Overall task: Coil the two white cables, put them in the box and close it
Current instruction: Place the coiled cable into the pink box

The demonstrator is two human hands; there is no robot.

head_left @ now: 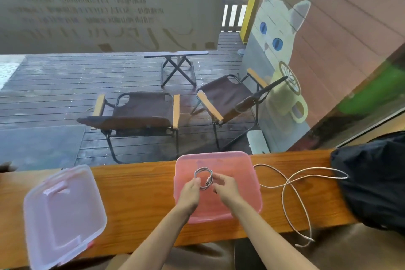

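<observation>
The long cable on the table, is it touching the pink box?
Touching, it seems. The head view shows the long cable running up against the right edge of the pink box, with no strip of table visible between them there.

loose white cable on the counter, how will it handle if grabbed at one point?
Probably floppy: the loose white cable lies in slack crossing loops on the wooden counter. Probably light, being thin. One end overhangs the near edge, so it may slide off.

2 bare forearms enter from bottom edge of frame. No sleeves visible up to frame edge; no watch, ring, bracelet or glove on either. Left hand [190,190] and right hand [225,187]: fingers bare, nails short and unpainted as far as the blur allows
</observation>
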